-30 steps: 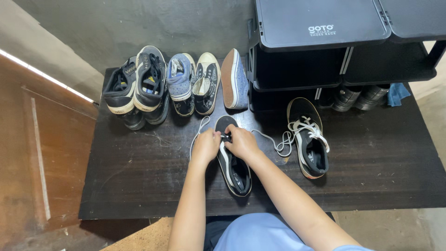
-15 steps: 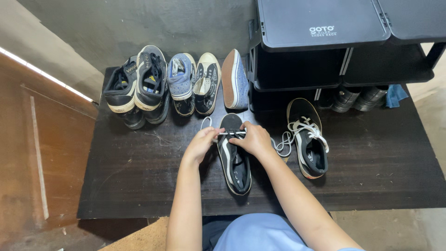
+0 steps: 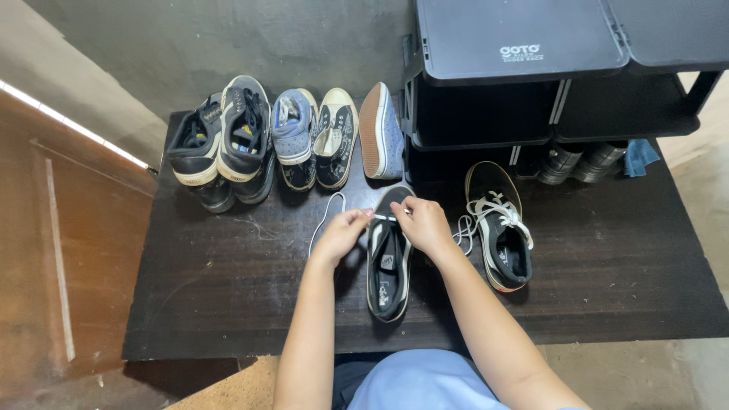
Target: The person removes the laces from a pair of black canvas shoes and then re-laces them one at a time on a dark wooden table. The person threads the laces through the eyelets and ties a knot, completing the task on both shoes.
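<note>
White flat lace (image 3: 385, 217) pinched taut between both hands across the front of a black low-top canvas sneaker with white side stripe (image 3: 389, 258). Left hand (image 3: 343, 234) bent at the wrist, fingers closed on the lace's left end, forearm rising from the near edge. Right hand (image 3: 422, 225) likewise closed, thumb and forefinger nipping the lace's right end just over the shoe's toe end, forearm angled in from the near right. Loose loop of the same lace (image 3: 325, 212) trailing left and far of the left hand. Sneaker lying flat, toe pointing far, near the middle of a dark wooden board (image 3: 228, 296).

Just right of the right hand, a matching black sneaker with white laces already threaded (image 3: 501, 228), loose lace ends spilling on its left side. Farther back, left of centre, a row of footwear: a pair of black-and-cream trainers (image 3: 220, 148), a pair of blue-and-cream canvas slip-ons (image 3: 315, 137), and a single blue shoe tipped on its side, tan sole showing (image 3: 380, 133). Far right, a black plastic shoe rack (image 3: 531, 45), with dark shiny shoes (image 3: 577, 159) and a blue cloth (image 3: 640, 156) under its lowest shelf. Light-blue clothing (image 3: 425, 383) at the near edge.
</note>
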